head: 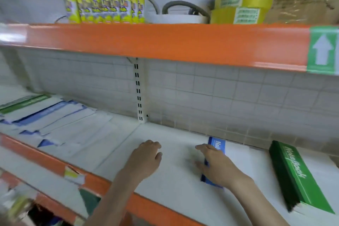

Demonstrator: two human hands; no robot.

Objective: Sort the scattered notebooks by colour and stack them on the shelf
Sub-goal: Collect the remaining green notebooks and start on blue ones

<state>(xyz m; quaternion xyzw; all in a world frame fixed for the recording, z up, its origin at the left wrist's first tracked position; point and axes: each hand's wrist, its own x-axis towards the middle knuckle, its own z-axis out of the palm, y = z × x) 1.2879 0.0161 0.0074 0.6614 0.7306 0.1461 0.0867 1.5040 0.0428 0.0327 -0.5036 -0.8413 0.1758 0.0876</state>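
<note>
On the white shelf [174, 185], the right hand [216, 165] lies on the blue notebook stack [217, 145], fingers [200, 147] spread along its left edge, gripping nothing. The left hand [146, 158] hovers left of that stack, fingers loosely curled and empty. The green notebook stack [297, 176] lies right of it; scattered notebooks [45, 115] far left.

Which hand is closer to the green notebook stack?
Right. The right hand rests on the blue notebooks beside the green notebook stack; the left hand lies farther left.
</note>
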